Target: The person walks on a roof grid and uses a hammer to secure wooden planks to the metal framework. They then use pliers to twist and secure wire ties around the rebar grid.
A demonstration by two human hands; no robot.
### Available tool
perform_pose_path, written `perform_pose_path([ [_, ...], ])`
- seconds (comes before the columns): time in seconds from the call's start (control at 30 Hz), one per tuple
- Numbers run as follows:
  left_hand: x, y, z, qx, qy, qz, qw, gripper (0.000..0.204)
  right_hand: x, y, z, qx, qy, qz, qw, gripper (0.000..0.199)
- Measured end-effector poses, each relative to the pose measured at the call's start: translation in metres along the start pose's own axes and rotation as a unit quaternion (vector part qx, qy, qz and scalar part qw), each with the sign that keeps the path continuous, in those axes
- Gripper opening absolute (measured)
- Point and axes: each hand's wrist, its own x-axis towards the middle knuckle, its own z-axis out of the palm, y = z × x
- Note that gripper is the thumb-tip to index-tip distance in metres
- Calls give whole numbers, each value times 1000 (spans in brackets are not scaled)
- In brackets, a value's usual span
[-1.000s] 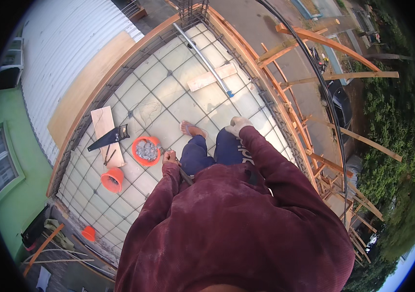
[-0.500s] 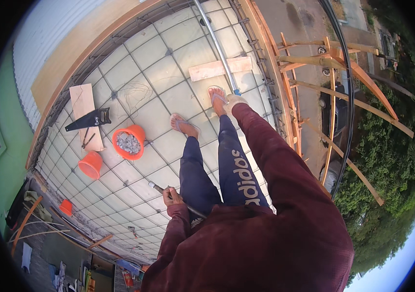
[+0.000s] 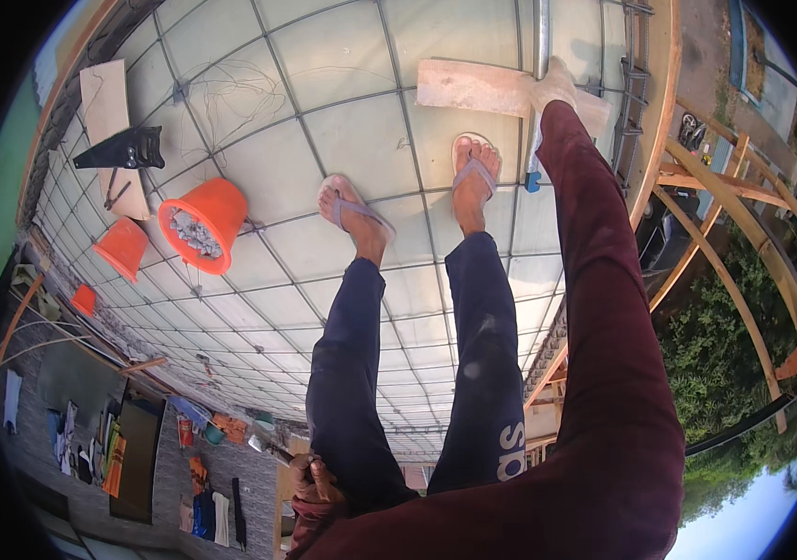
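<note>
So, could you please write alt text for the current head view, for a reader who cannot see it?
A person's right hand rests on a metal tube crossing a wooden plank; the left hand holds a metal-ended tool. Sandalled feet stand amid a rebar grid. At left: orange buckets, one with grey rubble, and a handsaw on a board.

The pipe (image 3: pixel 542 42) is smooth, glossy metal. Its blue end fitting (image 3: pixel 533 182) looks like plastic. The plank (image 3: pixel 468 86) is matt, rough-faced wood. The large bucket (image 3: pixel 219 207) is smooth orange plastic; the stone chips (image 3: pixel 193 235) are rough and matt. The grid bars (image 3: pixel 301 115) are dull metal. The sleeve (image 3: pixel 599 243) and trousers (image 3: pixel 350 373) are matt cloth.
</note>
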Motion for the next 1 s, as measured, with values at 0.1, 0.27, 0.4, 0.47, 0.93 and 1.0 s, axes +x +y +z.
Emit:
perform_pose_path([
  [0.1,3,6,0,68,0,30,997,23,31,4,21,17,27,-11,999,57],
  [0.27,10,24,8,78,20,21,997,20,27,24,28,60,-14,-3,998,49],
  [0.4,14,31,5,109,4,27,994,19,-14,29,29,70,10,82,994,39],
  [0.47,9,31,11,135,11,13,991,19,-27,19,26,76,-9,21,997,44],
  [0.93,7,14,23,125,68,67,987,9,-30,-28,38,-61,-98,-121,986,44],
  [1.0,7,34,28,75,34,-2,997,11,-38,-33,31,-87,-98,-135,982,41],
])
